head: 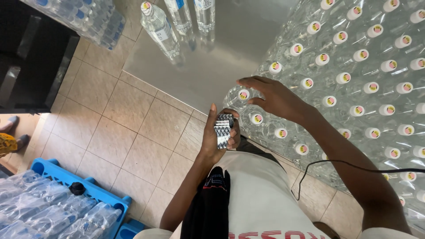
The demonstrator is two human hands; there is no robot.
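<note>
Clamped in our left hand (219, 139): flat stack of silver-patterned sleeve labels (222, 130), kept ready; our right hand (272, 97) hovers, fingers apart, over clear capped plastic bottles (336, 79).

Floor is beige square tiles (133, 128) with grey grout. Metal table (217, 62) top centre, dull reflective surface; three labelled clear bottles (160, 28) stand at its far edge, the left one with its cap in view. Shrink-wrapped pack of blue-capped bottles (84, 17) top left, resting above a black cabinet (31, 57). Bottom left: blue plastic pallet (88, 188) carrying more wrapped bottle packs (40, 212), with a small black cap-like object (77, 188) on the pallet edge. Far left edge shows a bit of yellow patterned cloth (6, 142) and a dark shoe (20, 141). Thin black cable (345, 164) runs in from the right edge and loops down by the white shirt (261, 199).
</note>
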